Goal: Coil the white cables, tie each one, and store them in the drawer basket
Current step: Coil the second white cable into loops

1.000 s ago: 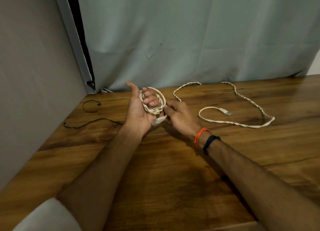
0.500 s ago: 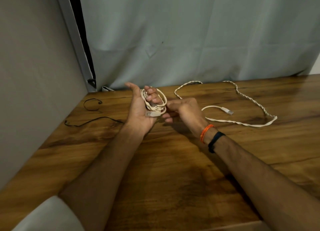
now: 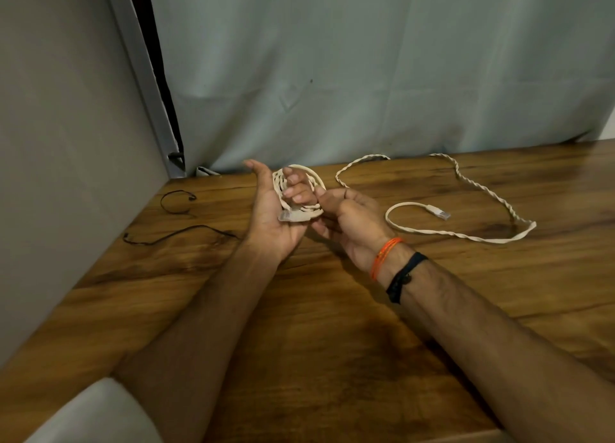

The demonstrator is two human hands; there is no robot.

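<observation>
Above the brown wood-grain tabletop (image 3: 332, 359), where 1 loose twisted white cable (image 3: 479, 190) sprawls at right, the left hand (image 3: 276, 216) has its grip curled around a coiled white cable (image 3: 311, 180) while the right hand (image 3: 349, 219) pinches that coil's edge.

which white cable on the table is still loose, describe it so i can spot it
On the wooden table, look right of the right hand. The loose cable lies there uncoiled in a wide loop, plug inside it. The coiled cable is bundled in the left hand.
</observation>
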